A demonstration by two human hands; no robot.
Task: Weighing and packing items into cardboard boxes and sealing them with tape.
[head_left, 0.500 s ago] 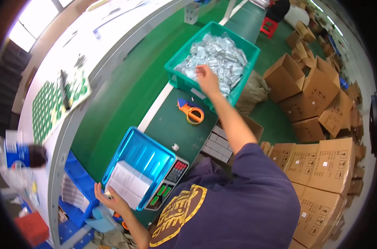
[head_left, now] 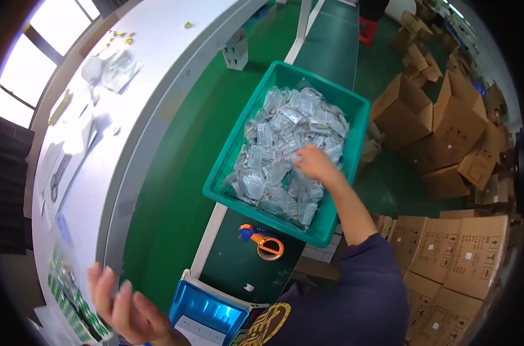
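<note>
A green plastic bin [head_left: 239, 128] is heaped with small clear plastic packets [head_left: 264, 180]; what is inside them is too small to make out. My right hand [head_left: 318, 164] reaches over the bin's right side. Its fingers are pinched together on a packet [head_left: 295, 157] at the top of the heap. Lower left, my left hand [head_left: 129, 311] is raised with the palm up and the fingers apart, holding nothing. Beside it, a scale with a shiny blue tray [head_left: 207, 303] carries a white box or booklet [head_left: 200, 331]. An orange and blue tape dispenser [head_left: 264, 242] lies between scale and bin.
A white table [head_left: 158, 46] runs along the left, with scissors [head_left: 57, 176], small yellow pieces [head_left: 123, 38] and a green-dotted sheet [head_left: 72, 308]. Cartons [head_left: 469, 256] are stacked at the right, with opened boxes [head_left: 406, 112] behind them. A red stool [head_left: 366, 32] stands farther back.
My view has shifted toward the bin, which looks nearer. My right hand has moved from the heap's near left to its right side. My left hand has left the scale and risen.
</note>
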